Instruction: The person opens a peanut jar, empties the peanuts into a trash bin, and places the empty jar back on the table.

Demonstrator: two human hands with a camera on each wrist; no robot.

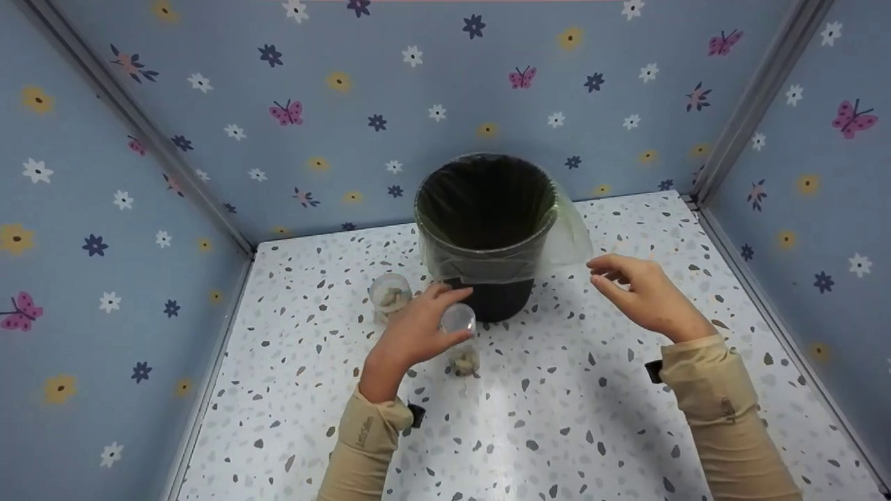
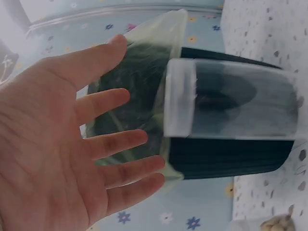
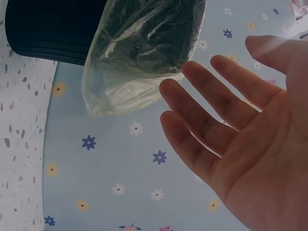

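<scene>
Head view: the left grip point(image 1: 411, 334), spread and holding nothing, is placed beside a clear lidded jar point(image 1: 464, 358), which is stood on the desk point(image 1: 501, 417) before a black bin point(image 1: 500, 300). The right grip point(image 1: 647, 299) is held relaxed and empty near the liner point(image 1: 571, 236), which is folded over the bin, presumably so that slippage is prevented.

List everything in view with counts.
Bin: 1, black, centre
Liner: 1, translucent yellowish, draped over the bin
Jars: 2, clear, one before the bin, one farther left
Pieces: several, pale, in the jars
Surface: 1, speckled white, under the bin
Walls: 3, patterned blue, left, back, right
Corner strips: 2, grey, between the walls
Sleeves: 2, tan, lower edge
Wrist devices: 2, black, at the sleeves
Left hand: 1, bare, by the jars
Right hand: 1, bare, near the liner
</scene>
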